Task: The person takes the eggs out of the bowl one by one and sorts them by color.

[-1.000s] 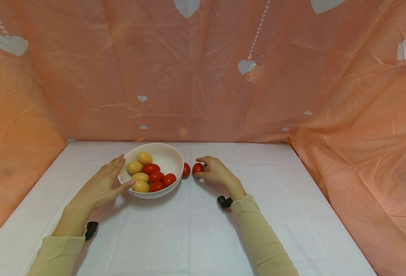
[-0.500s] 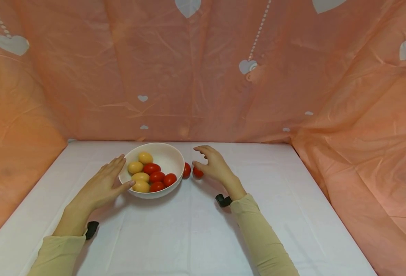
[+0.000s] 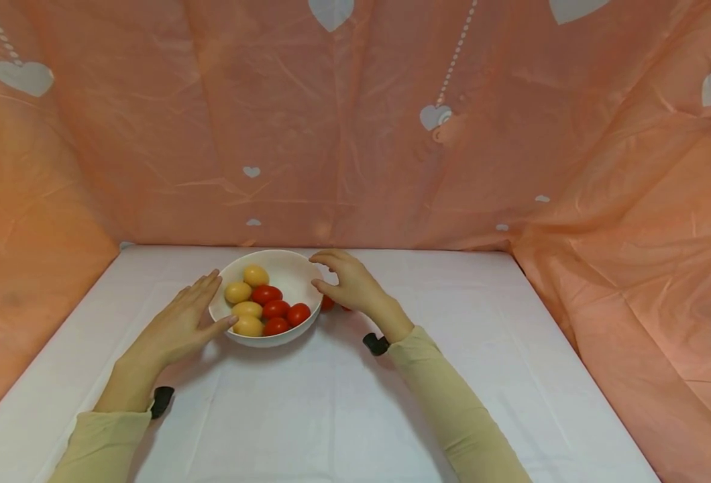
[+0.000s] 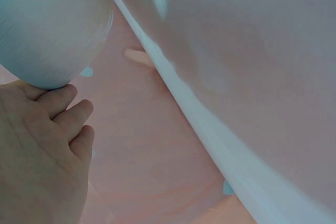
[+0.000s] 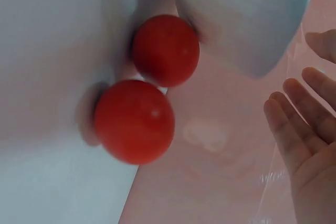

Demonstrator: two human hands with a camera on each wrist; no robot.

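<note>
A white bowl point(image 3: 294, 274) holds several yellow oval tomatoes point(image 3: 248, 327) and several red tomatoes point(image 3: 275, 308). My left hand point(image 3: 177, 325) rests against its left side, fingers extended and thumb at the near rim. In the left wrist view its fingertips touch the bowl's outer wall point(image 4: 55, 35). My right hand point(image 3: 355, 285) hovers by the right rim, thumb and fingers spread, holding nothing. Beneath it two red tomatoes lie outside the bowl, mostly hidden in the head view. The right wrist view shows one tomato point(image 5: 166, 51) close to the bowl and another point(image 5: 135, 123) beside it.
A white cloth point(image 3: 283, 416) covers the table. Orange sheeting point(image 3: 367, 174) with pale hearts hangs behind the table and along both sides. Each wrist carries a small black camera, such as the right one point(image 3: 375, 344).
My right hand has let go of the outer red tomato, risen and moved left to the bowl's right rim. My left hand stays at the bowl.
</note>
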